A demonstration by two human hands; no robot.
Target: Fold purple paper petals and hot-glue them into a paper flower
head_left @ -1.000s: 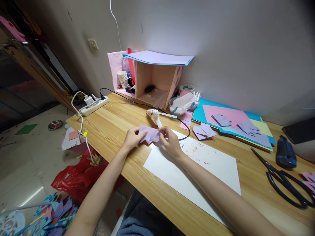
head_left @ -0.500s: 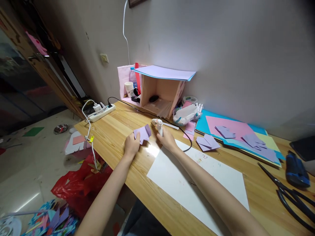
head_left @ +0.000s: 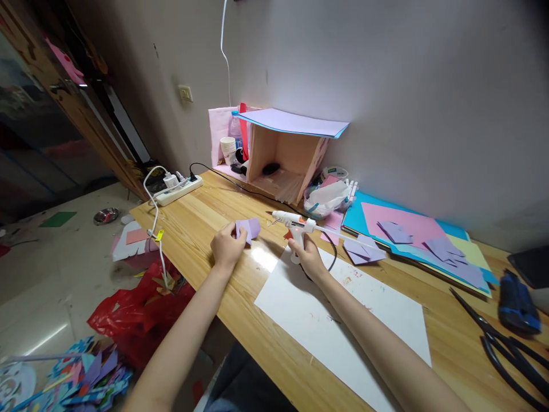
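My left hand (head_left: 228, 247) is closed on a folded purple paper piece (head_left: 247, 228), holding it just above the wooden table (head_left: 201, 217). My right hand (head_left: 307, 256) grips the handle of a white hot glue gun (head_left: 294, 220), lifted upright with its nozzle pointing left toward the paper. A glue stick pokes out of the gun's back to the right. Its black cord (head_left: 240, 186) runs left to a white power strip (head_left: 178, 189). A large white sheet (head_left: 343, 309) lies under my right forearm.
More purple cut pieces (head_left: 362, 249) lie on pink, blue and yellow sheets (head_left: 412, 229) at the right. Black scissors (head_left: 506, 343) and a blue tool (head_left: 517, 300) sit far right. A pink open box (head_left: 281, 157), paper cups (head_left: 228, 150) and a plastic bag (head_left: 325, 197) stand by the wall.
My right hand let go of the purple paper, took the glue gun off the table and raised it upright. My left hand kept the paper and shifted slightly left.
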